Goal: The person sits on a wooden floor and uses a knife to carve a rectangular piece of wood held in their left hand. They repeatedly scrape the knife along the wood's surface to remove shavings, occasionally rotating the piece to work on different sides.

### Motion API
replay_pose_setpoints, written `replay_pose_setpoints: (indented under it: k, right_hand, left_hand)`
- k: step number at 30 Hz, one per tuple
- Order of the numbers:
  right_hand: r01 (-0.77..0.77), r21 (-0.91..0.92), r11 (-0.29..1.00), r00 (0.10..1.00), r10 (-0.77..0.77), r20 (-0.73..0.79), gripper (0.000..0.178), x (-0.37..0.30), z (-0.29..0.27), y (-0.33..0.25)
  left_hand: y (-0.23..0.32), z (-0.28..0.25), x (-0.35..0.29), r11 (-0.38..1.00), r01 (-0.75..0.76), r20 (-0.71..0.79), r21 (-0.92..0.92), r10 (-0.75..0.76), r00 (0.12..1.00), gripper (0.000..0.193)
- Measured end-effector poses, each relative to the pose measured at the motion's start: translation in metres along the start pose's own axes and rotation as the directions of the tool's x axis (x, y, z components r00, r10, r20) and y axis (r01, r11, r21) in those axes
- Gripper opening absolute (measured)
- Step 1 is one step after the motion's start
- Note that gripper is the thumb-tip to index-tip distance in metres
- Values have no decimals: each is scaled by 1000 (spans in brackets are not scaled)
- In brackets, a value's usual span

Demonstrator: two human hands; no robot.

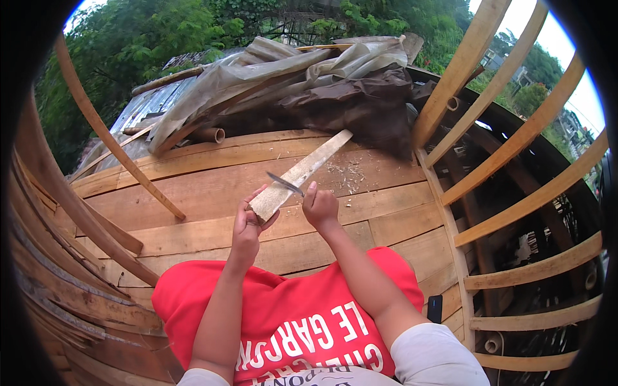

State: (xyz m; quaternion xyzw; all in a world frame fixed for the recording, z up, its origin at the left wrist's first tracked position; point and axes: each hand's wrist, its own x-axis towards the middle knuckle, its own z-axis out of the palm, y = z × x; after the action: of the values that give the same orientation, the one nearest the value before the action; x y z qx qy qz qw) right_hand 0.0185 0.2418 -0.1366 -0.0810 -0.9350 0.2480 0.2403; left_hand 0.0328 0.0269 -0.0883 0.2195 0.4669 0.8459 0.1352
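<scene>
My left hand (248,222) is closed round the near end of a pale, rough wooden strip (308,166). The strip slants away to the upper right, its far end close to a dark plastic sheet. In my right fist (320,204) is a knife, its handle hidden by the fingers. The dark knife blade (284,183) lies across the strip just beyond my left hand, pointing left. Whether the edge bites into the wood cannot be made out. Pale wood shavings (347,175) are scattered on the planks right of the strip.
Under me is a plank floor (212,186). Wooden slats (515,193) form an open frame on the right, and more posts (96,128) stand at left. Crumpled grey and brown plastic sheeting (335,90) covers a heap ahead. A small black object (435,309) is beside my right thigh.
</scene>
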Motion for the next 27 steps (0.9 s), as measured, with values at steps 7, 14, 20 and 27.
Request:
replay_pose_setpoints:
  k: [7, 14, 20, 27]
  right_hand:
    - [127, 44, 991, 990, -129, 53, 64, -13, -5, -18]
    - [-180, -41, 983, 982, 177, -63, 66, 7, -4, -18]
    - [-465, -64, 883, 885, 466, -4, 70, 18, -1, 19]
    - [-176, -76, 981, 982, 181, 63, 61, 12, -15, 4]
  left_hand:
    - [2, 1, -1, 999, 21, -50, -28, -22, 998, 40]
    - [-8, -2, -3, 996, -13, -5, 87, 14, 1000, 48]
    - [-3, 8, 1, 997, 3, -6, 81, -3, 1000, 48]
    - [-9, 3, -3, 995, 62, -41, 79, -59, 997, 41]
